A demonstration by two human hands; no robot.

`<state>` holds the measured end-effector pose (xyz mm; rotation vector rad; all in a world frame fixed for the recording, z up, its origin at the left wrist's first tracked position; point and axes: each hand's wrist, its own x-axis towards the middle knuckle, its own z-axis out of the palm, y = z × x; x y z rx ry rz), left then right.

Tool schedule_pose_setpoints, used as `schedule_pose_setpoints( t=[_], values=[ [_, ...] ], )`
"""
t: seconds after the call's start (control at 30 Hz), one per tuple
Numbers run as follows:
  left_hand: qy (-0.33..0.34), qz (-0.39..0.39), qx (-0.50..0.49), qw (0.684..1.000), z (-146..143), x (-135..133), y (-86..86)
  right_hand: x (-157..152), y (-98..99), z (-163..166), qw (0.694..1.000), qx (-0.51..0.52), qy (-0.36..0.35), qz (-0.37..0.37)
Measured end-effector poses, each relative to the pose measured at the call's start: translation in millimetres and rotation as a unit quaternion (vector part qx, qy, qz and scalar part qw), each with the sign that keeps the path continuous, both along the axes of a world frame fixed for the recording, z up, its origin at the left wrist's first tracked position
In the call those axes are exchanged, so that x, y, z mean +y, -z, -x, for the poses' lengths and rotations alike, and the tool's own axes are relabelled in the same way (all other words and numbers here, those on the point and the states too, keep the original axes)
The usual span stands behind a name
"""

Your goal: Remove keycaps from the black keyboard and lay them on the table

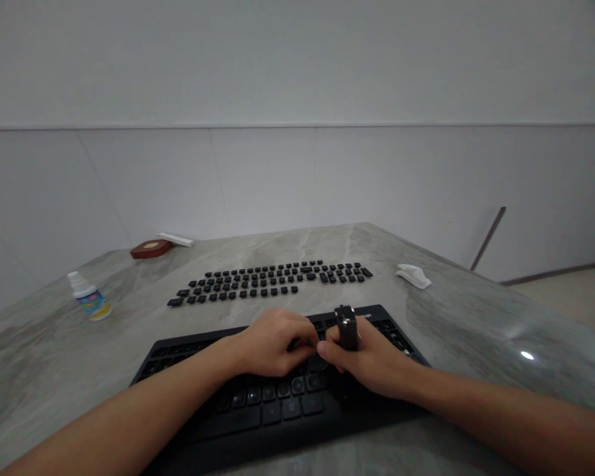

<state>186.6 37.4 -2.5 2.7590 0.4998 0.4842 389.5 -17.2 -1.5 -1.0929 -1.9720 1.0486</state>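
A black keyboard [228, 430] lies in front of me, with keycaps on its lower rows and sockets without caps in places on the right. My left hand [277, 340] rests over its middle, fingers curled and pinched together at the keys; whatever is between the fingertips is hidden. Wrapped in my right hand [371, 360] is a short black-handled tool [347, 327] with shiny metal at its top end, standing upright. Its lower end is hidden by the hand. The right thumb meets the left fingertips above the keyboard.
Several loose black keycaps [245, 284] lie in rows behind the keyboard on the grey marbled table [143, 301]. A white-capped spray bottle [90, 297] stands left. A crumpled white tissue [414, 275] is right. A reddish-brown box [151, 248] and white strip [176, 239] lie by the wall.
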Motion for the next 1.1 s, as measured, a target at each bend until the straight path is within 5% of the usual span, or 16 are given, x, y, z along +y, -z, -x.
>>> schedule_pose_setpoints(
  t=[0.23,0.4,0.77,1.1],
  values=[
    [0.043,0.002,-0.065,0.997,1.7,-3.5,-4.7,1.5,2.8,5.9,0.994,0.057,0.045,0.078],
    [0.115,0.022,-0.077,0.990,2.4,-1.5,-2.4,-1.3,2.7,10.7,0.991,0.093,0.065,0.067],
    [0.121,-0.083,-0.053,0.988,-0.6,-7.0,-3.5,-1.3,8.9,13.1,0.991,0.080,0.099,0.043],
    [0.125,-0.103,-0.057,0.985,-2.9,-6.9,0.8,-1.7,11.3,13.6,0.990,0.075,0.107,0.048]
  ],
)
